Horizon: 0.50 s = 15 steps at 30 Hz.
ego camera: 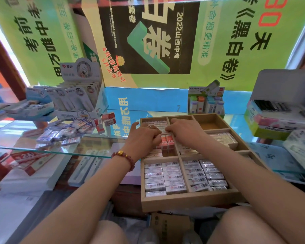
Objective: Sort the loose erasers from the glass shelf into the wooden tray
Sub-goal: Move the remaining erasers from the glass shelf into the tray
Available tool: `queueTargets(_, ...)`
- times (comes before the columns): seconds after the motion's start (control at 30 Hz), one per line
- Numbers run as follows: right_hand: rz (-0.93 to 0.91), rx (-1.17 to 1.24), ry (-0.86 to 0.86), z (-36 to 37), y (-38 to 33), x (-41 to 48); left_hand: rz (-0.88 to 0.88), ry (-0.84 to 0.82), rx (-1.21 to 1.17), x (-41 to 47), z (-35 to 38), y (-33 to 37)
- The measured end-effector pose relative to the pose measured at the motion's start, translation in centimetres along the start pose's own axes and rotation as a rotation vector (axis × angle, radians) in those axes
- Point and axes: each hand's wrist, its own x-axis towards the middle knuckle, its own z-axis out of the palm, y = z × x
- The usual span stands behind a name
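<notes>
Looking from the head view, the wooden tray (183,203) stands on the glass shelf (102,147), right of the middle, and its near end goes out over the shelf edge. Both hands are over its far left part. The left hand (144,136), with a ring (149,126) and a red bead bracelet (125,157), has its fingers bent down on the packed erasers at the divider. The right hand (185,129) lies just beside it, fingertips on a row of white erasers (158,124) in the far left compartment. For each grip, I cannot tell if it pinches an eraser or only presses on it. Red erasers (167,143) stand under the two hands. The two near compartments hold wrapped erasers (164,178) in rows. The loose erasers (63,132) lie in a pile on the glass, well left of the tray, in front of a display box (79,95).
</notes>
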Motion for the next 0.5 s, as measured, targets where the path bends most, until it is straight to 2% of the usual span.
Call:
queueTargets(0.1, 0.066, 0.1, 0.075, -0.1, 0.0, -0.2, -0.013, 0.004, -0.047, 0.1, 0.1, -0.1)
queueTargets(0.2, 0.111, 0.187, -0.016, -0.3, -0.6, 0.0, -0.012, 0.022, -0.086, 0.1, 0.3, -0.2)
queueTargets(0.3, 0.123, 0.141, -0.044, 0.0, -1.3, 0.0, -0.04, 0.072, -0.132, 0.1, 0.8, -0.6)
queueTargets(0.5, 0.142, 0.126, -0.041, 0.2, -1.6, 0.3, -0.06, -0.07, -0.161, 0.2, 0.6, -0.4)
